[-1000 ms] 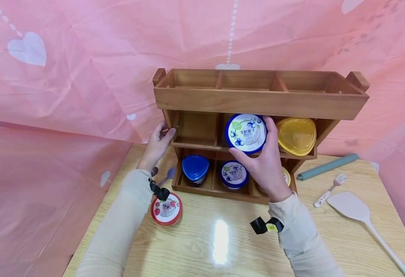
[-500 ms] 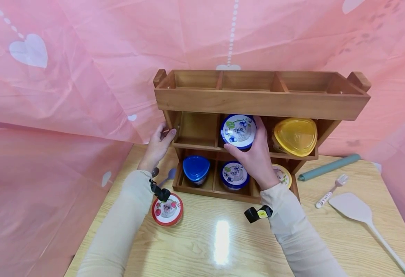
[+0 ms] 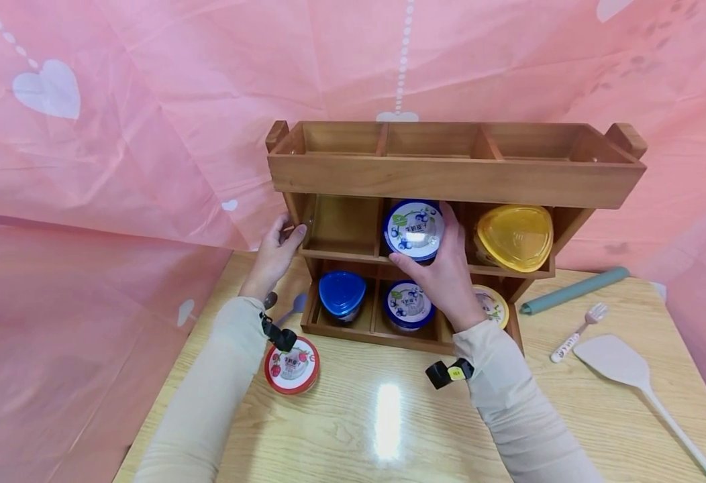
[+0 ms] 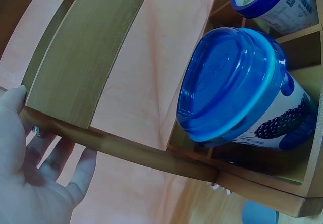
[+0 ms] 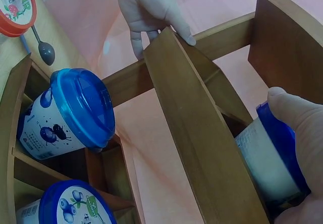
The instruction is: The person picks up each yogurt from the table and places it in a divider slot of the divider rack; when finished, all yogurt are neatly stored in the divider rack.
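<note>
While the wooden rack (image 3: 449, 181) is steadied at its left side post by the left hand (image 3: 274, 255), thumb hooked over the post's front edge and fingers wrapped behind, a blue-lidded cup (image 3: 414, 229) is held in the middle-tier centre compartment by the right hand (image 3: 443, 282). Cup lies on its side, lid facing out; thumb is curled under the lid rim, fingers round the right side of the cup body. That orientation matches the neighbours: yellow-lidded tub (image 3: 515, 237) in the compartment to the right, blue-lidded tub (image 3: 341, 292) and a second printed-lid cup (image 3: 408, 303) on the bottom tier, all lid-forward, so labels read from the front. Bracing is judged necessary because pushing into a compartment would shove the rack back. Middle-tier left compartment holds nothing. A red-lidded cup (image 3: 291, 365) stands upright on the table (image 3: 389, 429), just beside the left forearm. Top tray holds nothing visible.
</note>
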`<move>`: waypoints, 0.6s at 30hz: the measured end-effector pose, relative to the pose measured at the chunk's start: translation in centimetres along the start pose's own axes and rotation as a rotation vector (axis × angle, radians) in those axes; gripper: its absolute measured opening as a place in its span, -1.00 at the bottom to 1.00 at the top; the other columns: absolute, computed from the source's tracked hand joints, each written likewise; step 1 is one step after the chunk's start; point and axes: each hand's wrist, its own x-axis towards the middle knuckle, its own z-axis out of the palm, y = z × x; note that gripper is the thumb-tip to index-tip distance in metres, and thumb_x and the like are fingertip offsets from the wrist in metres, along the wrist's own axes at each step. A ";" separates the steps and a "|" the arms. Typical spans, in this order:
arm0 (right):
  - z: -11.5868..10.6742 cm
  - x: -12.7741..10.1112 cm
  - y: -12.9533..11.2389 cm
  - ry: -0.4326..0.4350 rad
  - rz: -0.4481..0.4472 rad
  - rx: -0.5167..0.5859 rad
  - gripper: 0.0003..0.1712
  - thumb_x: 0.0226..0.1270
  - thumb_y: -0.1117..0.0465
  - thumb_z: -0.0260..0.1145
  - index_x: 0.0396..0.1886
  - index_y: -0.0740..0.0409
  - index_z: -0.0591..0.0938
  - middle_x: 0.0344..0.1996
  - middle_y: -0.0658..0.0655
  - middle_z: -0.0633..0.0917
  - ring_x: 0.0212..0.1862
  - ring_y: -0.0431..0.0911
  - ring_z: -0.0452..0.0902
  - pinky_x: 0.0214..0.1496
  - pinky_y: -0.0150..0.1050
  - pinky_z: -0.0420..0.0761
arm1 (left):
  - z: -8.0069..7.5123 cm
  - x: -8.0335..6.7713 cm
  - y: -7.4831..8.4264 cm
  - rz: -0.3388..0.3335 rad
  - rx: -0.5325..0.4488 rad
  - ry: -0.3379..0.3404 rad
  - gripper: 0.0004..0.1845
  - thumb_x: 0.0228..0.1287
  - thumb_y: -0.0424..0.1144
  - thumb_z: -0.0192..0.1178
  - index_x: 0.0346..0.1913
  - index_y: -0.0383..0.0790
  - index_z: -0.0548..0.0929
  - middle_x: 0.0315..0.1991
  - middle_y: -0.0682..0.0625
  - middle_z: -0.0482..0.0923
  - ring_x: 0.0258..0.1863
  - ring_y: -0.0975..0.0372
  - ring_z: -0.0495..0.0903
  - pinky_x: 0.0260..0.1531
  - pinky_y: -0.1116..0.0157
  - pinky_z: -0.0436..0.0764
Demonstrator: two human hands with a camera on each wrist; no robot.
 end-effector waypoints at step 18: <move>-1.1 -5.5 -4.0 0.030 -0.202 -0.067 0.34 -0.08 0.12 0.66 0.57 0.10 -0.03 0.54 0.26 0.02 0.57 0.12 -0.12 0.53 0.23 0.07 | 0.0 0.7 -1.3 0.029 -0.022 0.015 -0.47 0.51 -0.15 0.05 0.44 -0.21 0.27 0.34 -0.19 0.35 0.35 0.04 0.39 0.38 0.10 0.38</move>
